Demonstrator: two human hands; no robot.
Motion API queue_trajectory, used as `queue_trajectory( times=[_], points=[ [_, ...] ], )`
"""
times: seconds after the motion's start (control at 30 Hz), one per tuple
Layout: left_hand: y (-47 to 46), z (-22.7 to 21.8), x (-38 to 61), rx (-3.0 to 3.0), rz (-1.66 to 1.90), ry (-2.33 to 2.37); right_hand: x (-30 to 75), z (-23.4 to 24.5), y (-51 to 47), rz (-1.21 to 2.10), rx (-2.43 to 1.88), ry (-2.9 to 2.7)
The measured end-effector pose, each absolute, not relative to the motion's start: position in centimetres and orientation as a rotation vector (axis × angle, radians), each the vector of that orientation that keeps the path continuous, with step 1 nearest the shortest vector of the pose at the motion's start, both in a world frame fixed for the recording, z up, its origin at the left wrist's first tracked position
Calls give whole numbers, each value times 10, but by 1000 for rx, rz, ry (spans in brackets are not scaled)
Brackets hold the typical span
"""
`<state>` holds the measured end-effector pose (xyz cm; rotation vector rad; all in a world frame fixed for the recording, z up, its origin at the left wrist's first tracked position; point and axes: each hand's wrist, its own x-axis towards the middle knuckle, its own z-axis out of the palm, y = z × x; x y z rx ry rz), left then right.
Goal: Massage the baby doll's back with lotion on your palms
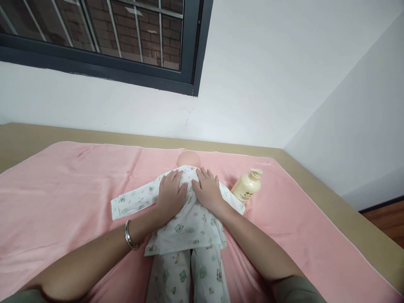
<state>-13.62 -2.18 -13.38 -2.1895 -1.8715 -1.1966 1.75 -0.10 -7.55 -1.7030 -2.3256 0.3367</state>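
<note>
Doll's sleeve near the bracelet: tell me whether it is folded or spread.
Spread: the sleeve lies stretched flat on the pink towel, reaching sideways from under the left hand on the doll's top.

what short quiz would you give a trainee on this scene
1. True or false: the left hand and the right hand both lie flat on the printed top of the doll.
2. Where is the pump bottle? A) on the person's left of the doll B) on the person's right of the doll, on the pink towel C) in a hand
3. Fill in: the metal bangle is on the ___ wrist.
Key: 1 true; 2 B; 3 left
</note>
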Motion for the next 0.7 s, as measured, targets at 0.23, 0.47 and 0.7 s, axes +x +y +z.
queue_trajectory(
  times=[0.23,0.47,0.7],
  points=[
    [-30,-127,-135,-2197,-1180,-1856,19,-90,0,252,-1655,-2287],
    [-40,-120,-132,-2288,-1097,-1702,20,-78,-8,146,-1584,-2451],
    [-19,-119,-146,-2283,-1091,-1838,18,-74,-12,174,-1594,-2430]
  ],
)
